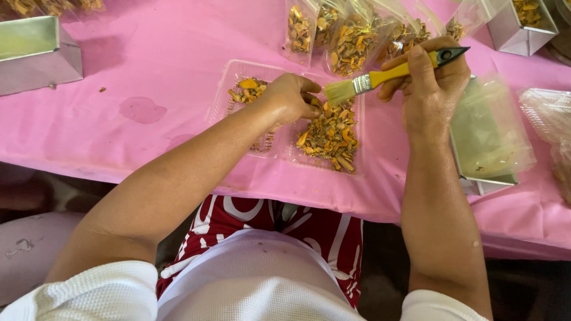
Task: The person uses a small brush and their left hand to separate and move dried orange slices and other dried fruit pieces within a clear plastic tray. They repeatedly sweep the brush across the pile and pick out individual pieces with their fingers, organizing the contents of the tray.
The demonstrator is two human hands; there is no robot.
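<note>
A clear plastic tray (226,95) with two compartments lies on the pink tablecloth. Its right compartment holds a heap of orange-yellow dried pieces (330,137); a smaller heap (248,90) sits in the left one. My left hand (291,98) is over the middle of the tray, its fingers pinched on a piece at the edge of the large heap. My right hand (425,77) grips a yellow-handled paintbrush (380,77), whose bristles point left, just beside my left fingertips and above the heap.
Several clear bags filled with the same dried pieces (351,38) lie behind the tray. A metal tin with a plastic bag in it (491,131) stands at right, another tin (35,53) far left, a third (520,27) at top right. The table edge runs near my lap.
</note>
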